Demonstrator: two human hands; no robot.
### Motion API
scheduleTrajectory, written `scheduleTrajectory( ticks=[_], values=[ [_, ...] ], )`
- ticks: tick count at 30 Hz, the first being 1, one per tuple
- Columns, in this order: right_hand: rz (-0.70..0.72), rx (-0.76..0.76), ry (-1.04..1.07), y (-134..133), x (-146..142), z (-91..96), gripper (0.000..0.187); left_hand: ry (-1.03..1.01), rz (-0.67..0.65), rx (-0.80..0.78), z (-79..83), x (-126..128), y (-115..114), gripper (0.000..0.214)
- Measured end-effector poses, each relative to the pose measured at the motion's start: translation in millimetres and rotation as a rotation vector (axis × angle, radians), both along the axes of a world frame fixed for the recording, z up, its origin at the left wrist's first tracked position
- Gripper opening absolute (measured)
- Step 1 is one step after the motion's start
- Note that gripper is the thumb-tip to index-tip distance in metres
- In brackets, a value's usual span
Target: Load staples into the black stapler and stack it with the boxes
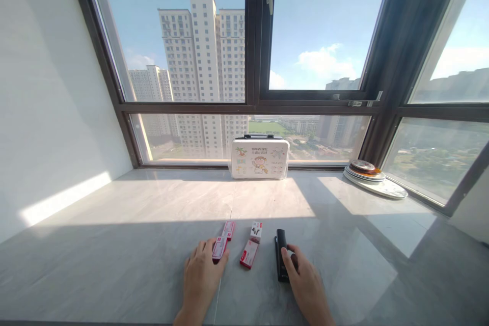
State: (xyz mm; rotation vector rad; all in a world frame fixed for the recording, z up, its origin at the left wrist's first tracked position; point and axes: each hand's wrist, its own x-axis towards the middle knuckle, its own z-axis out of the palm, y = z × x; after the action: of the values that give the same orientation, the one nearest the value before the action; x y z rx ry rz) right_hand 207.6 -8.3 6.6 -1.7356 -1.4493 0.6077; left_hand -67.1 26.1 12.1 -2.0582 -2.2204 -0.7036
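Head view: the black oblong stapler (280,240) lies near the front of the grey marble counter (114,244). It looks rigid, dense and smooth, best gripped across its long flanks. The right hand (307,288) drapes slack fingers (286,254) over it, unclenched. The left hand (200,277) lies flat, fingertips touching a small red-and-white cardboard box (219,248), probably light and crushable.

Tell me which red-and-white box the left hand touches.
The leftmost box, under the left hand's fingertips; the other three lie clear of it.
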Motion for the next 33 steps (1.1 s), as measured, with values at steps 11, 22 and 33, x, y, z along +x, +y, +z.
scheduleTrajectory(
  ticks=[11, 22, 33],
  values=[
    [0.01, -0.033, 0.039, -18, 4, -3.2, 0.054, 0.012, 0.026, 0.087, -9.9, -1, -21, 0.042],
    [0.069, -0.023, 0.051, -17, 13, -1.5, 0.056, -0.024, -0.232, 0.041, 12.2, 96, -4, 0.039],
    [0.216, 0.102, -0.025, 11, 36, 16.2, 0.046, -0.151, -0.409, -0.042, 11.4, 72, -23, 0.034]
  ],
)
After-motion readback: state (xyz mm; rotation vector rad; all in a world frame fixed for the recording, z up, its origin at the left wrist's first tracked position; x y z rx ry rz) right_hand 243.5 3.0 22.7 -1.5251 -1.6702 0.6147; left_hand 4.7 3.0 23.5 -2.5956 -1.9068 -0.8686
